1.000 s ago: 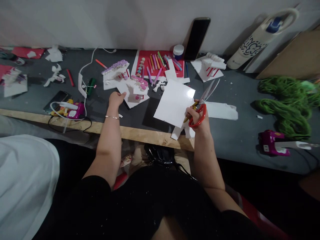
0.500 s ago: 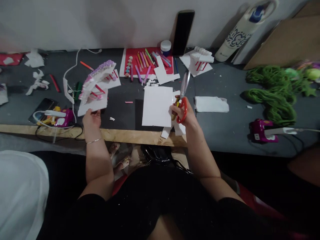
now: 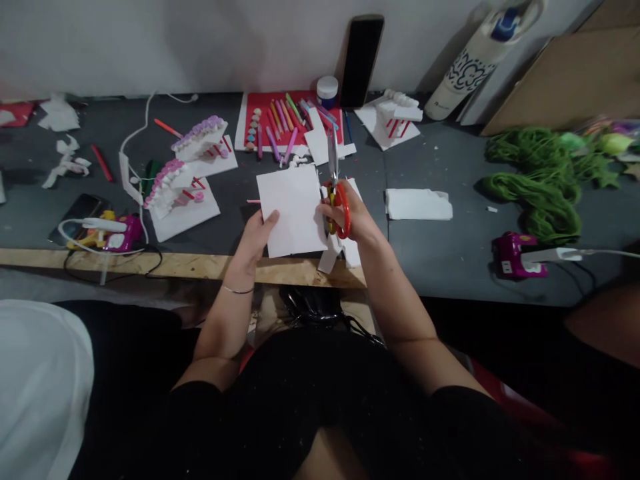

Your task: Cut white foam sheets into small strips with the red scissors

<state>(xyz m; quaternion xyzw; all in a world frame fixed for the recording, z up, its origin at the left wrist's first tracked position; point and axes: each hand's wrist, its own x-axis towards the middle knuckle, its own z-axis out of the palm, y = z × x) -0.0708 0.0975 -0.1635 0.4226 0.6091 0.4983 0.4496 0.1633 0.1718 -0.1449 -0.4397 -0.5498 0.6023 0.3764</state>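
Note:
A square white sheet of card is held up over the table's front edge. My left hand grips its left side, thumb on top. My right hand is closed around scissors with red and yellow handles, blades pointing away from me, and its fingers also touch the sheet's right edge. White cut strips lie under that hand. To the left stand two small white models with pink and purple tops and red sticks.
Colored sticks lie on a red sheet at the back, beside a small jar. A phone leans on the wall. Further right are another model, a bottle, green yarn and a purple glue gun.
My left hand has let go of the pink-topped model and moved right to take the white card. The card has shifted left and tilted; the scissors came left with my right hand.

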